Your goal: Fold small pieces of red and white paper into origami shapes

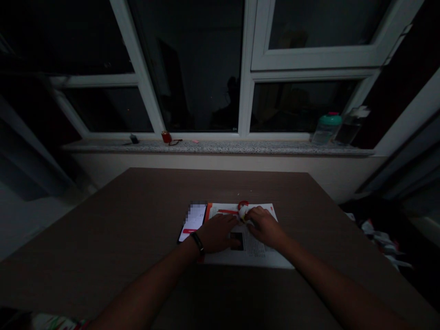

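A white printed book or booklet (261, 257) with an orange-red left edge lies on the brown table. My left hand (218, 233), with a dark band at the wrist, rests on the page with its fingers spread. At the page's upper middle, my right hand (264, 225) has its fingers curled round the edge of a small white and red object (242, 210), whose exact kind is too dim to tell. The left fingertips are close beside that object. A lit phone (193, 220) lies left of the book, near my left wrist.
The wooden table (137, 220) reaches toward a granite windowsill (220, 147). On the sill stand a teal-lidded bottle (325, 129), a white-capped bottle (349, 126), a red jar (166, 136) and a small dark item (134, 138). Crumpled pale items (383, 240) lie beyond the table's right edge.
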A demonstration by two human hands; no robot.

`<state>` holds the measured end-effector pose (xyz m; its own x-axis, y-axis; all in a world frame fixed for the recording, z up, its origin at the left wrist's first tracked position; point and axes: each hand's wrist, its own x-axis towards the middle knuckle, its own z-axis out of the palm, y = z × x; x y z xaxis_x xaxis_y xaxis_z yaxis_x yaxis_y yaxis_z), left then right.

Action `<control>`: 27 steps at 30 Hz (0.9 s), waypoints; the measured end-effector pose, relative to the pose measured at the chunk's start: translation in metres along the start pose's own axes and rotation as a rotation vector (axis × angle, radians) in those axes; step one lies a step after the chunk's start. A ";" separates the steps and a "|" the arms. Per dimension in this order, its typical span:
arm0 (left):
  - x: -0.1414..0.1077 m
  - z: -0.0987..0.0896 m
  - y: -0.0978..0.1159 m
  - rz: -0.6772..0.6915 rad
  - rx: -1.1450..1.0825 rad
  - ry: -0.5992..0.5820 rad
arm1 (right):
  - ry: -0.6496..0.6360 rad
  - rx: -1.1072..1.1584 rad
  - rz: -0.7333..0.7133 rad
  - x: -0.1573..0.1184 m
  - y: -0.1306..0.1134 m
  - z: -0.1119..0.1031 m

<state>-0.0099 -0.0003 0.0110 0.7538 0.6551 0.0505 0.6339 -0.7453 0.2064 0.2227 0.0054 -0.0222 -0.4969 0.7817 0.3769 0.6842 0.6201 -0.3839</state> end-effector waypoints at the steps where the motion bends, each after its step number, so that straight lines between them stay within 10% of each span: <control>1: 0.000 0.003 -0.002 -0.002 0.021 0.013 | -0.008 0.007 -0.010 0.000 0.000 -0.001; 13: 0.001 -0.002 -0.002 -0.384 0.182 0.142 | -0.102 0.168 -0.153 -0.004 -0.015 0.003; 27: 0.002 0.006 0.007 -0.085 0.097 0.084 | 0.044 0.206 -0.016 -0.004 0.000 0.005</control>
<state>-0.0029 -0.0048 0.0070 0.6821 0.7214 0.1194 0.7117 -0.6925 0.1182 0.2219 0.0031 -0.0283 -0.4798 0.7707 0.4193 0.5505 0.6365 -0.5402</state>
